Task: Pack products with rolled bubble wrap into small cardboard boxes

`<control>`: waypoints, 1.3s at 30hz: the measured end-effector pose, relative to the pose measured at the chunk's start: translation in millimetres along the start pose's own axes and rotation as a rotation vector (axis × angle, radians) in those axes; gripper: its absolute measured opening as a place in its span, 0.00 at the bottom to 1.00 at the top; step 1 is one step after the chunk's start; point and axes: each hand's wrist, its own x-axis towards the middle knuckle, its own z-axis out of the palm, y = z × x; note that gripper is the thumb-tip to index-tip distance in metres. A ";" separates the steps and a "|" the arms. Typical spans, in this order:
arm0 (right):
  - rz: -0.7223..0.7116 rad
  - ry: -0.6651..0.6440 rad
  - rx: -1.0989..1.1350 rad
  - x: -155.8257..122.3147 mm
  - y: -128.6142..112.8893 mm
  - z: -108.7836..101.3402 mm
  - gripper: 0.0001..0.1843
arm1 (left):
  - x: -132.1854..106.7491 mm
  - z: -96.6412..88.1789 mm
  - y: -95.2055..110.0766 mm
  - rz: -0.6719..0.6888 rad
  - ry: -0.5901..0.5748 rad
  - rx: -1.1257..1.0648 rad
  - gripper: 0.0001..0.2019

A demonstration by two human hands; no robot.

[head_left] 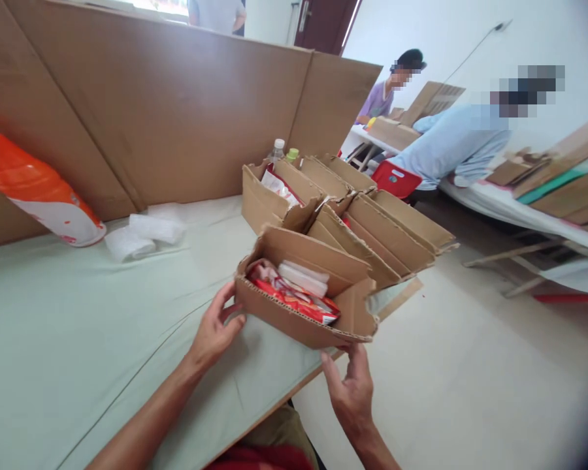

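A small open cardboard box (294,320) sits at the table's near right edge, with red snack packets (294,297) and a white packet (306,277) inside. My left hand (215,329) touches the box's left end, thumb and fingers spread against it. From below, my right hand (350,385) reaches up at the box's near right corner, fingertips touching its lower edge. Neither hand clearly grips the box.
More open cardboard boxes (353,215) stand behind it, two bottles (277,150) beyond. An orange-and-white bag (39,192) and white wrapped rolls (142,235) lie at the left on the pale green table cover (78,326). Cardboard sheets (176,104) wall the back. Two people work at tables on the right.
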 end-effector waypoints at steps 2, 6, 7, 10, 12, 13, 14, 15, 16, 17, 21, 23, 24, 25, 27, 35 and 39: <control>0.074 0.027 0.019 -15.1 14.5 -5.2 0.25 | 20.6 28.8 -7.2 0.008 -0.023 -0.028 0.42; 0.089 -0.004 0.041 -29.2 32.3 0.9 0.27 | 26.3 68.4 -24.8 -0.027 -0.067 -0.024 0.44; 0.077 0.010 0.039 -28.8 34.7 3.4 0.26 | 23.7 73.4 -28.5 -0.034 -0.093 -0.017 0.44; 0.042 0.023 0.048 -21.4 36.7 8.2 0.26 | 19.3 81.9 -36.1 -0.055 -0.127 -0.014 0.44; 0.021 -0.015 0.062 -14.5 34.1 8.5 0.27 | 22.7 86.0 -38.6 -0.060 -0.131 -0.026 0.45; 0.013 -0.036 0.067 -11.5 32.1 8.1 0.28 | 26.3 88.4 -39.5 -0.060 -0.138 -0.031 0.45; 0.007 -0.054 0.070 -8.9 29.9 7.6 0.29 | 30.7 90.9 -40.3 -0.058 -0.152 -0.035 0.45; 0.003 -0.070 0.074 -7.1 27.8 7.3 0.29 | 35.5 93.4 -41.0 -0.056 -0.173 -0.039 0.46; -0.001 -0.085 0.080 -5.9 26.0 7.2 0.30 | 40.2 95.8 -41.6 -0.052 -0.195 -0.042 0.47; -0.006 -0.098 0.086 -5.4 24.8 7.4 0.31 | 44.6 97.9 -42.3 -0.046 -0.216 -0.042 0.47; -0.041 -0.139 0.072 -5.5 26.1 7.2 0.32 | 53.4 101.5 -44.7 -0.035 -0.246 -0.031 0.48; -0.062 -0.156 0.039 -2.0 28.6 2.2 0.28 | 51.5 100.5 -46.2 -0.049 -0.252 -0.029 0.48; -0.084 -0.157 0.019 2.1 29.4 -2.6 0.25 | 48.9 99.7 -47.2 -0.059 -0.258 -0.027 0.48; -0.115 -0.146 -0.003 8.4 29.4 -9.1 0.21 | 45.2 98.7 -48.4 -0.068 -0.265 -0.024 0.47; -0.204 -0.078 -0.049 29.1 26.0 -26.8 0.18 | 35.1 97.3 -51.2 -0.082 -0.290 -0.012 0.44; -0.581 -0.256 -0.524 179.4 -46.8 -77.7 0.11 | -11.0 101.8 -47.3 -0.047 -0.442 0.070 0.35; -0.522 -0.707 -0.904 227.9 -88.8 -40.9 0.10 | -19.7 101.7 -36.7 -0.044 -0.476 0.145 0.30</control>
